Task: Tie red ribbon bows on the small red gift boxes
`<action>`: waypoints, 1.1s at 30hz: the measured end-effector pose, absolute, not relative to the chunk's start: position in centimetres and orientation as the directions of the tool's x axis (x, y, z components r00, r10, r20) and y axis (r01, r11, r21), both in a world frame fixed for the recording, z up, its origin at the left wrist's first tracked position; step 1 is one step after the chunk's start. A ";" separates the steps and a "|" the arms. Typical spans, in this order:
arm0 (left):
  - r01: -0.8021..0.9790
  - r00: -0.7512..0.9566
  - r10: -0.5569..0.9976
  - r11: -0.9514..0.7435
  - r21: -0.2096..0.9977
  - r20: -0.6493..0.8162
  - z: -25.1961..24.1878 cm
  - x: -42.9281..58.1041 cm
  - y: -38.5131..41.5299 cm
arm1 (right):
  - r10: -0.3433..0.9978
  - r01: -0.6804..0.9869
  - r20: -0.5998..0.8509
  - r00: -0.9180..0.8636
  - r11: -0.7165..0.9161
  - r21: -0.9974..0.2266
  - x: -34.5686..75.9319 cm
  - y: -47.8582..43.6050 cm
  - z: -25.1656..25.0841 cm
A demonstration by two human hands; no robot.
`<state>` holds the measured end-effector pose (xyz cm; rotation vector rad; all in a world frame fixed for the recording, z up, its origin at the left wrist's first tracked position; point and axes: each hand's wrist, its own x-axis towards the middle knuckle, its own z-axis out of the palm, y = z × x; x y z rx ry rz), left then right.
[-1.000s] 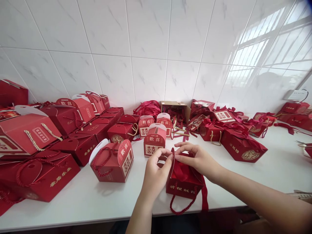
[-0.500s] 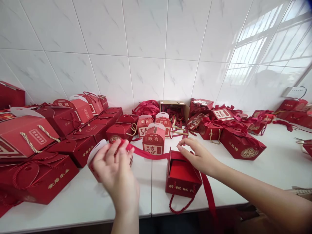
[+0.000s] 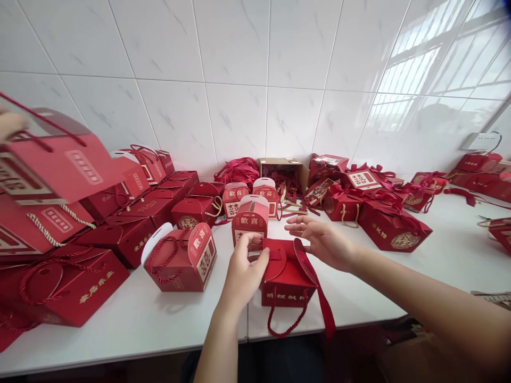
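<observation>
Since the earlier frames the left hand (image 3: 243, 266) had dropped the stretched ribbon and come back to the small red box (image 3: 285, 277), whose rounded flaps now stood nearly shut. At the far left edge of the desk (image 3: 120, 324), another person's hand (image 3: 10, 125) held up a large red box (image 3: 59, 165), too blurred for its label to be read. Nearer the front, a handled box (image 3: 181, 260) bore 歡喜 over 囍 on its end. The left hand pinched the small red box's left flap between thumb and fingers. That box stood by the desk's front edge, near the middle. The gold characters on its front were too small to read surely, and its ribbon (image 3: 325, 308) hung over the edge. Behind it a pink-topped box (image 3: 250, 221) read 歡喜. The right hand (image 3: 323, 242) hovered open with fingers spread, just right of the box, holding nothing.
</observation>
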<state>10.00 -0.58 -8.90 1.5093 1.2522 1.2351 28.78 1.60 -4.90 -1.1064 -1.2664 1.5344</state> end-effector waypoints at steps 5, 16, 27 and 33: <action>0.199 0.024 0.980 -0.200 0.959 0.199 -9.2 9.6 -0.3 | 0.897 0.387 -0.204 -0.391 -0.041 -0.921 29.8 1.6 -4.8; 0.244 -0.027 1.000 -0.008 0.970 0.015 -9.0 9.1 -0.3 | 0.910 0.682 -0.325 -0.256 -0.068 -0.728 28.9 1.3 -5.2; 0.210 -0.022 0.995 -0.095 0.973 0.102 -7.9 8.5 -0.9 | 0.948 0.581 0.000 -0.318 0.195 -0.790 28.8 1.3 -6.0; -0.147 -0.099 0.985 -0.158 0.976 0.144 -8.0 7.9 -0.6 | 0.949 0.405 -0.022 -0.314 0.113 -0.907 28.9 1.2 -4.8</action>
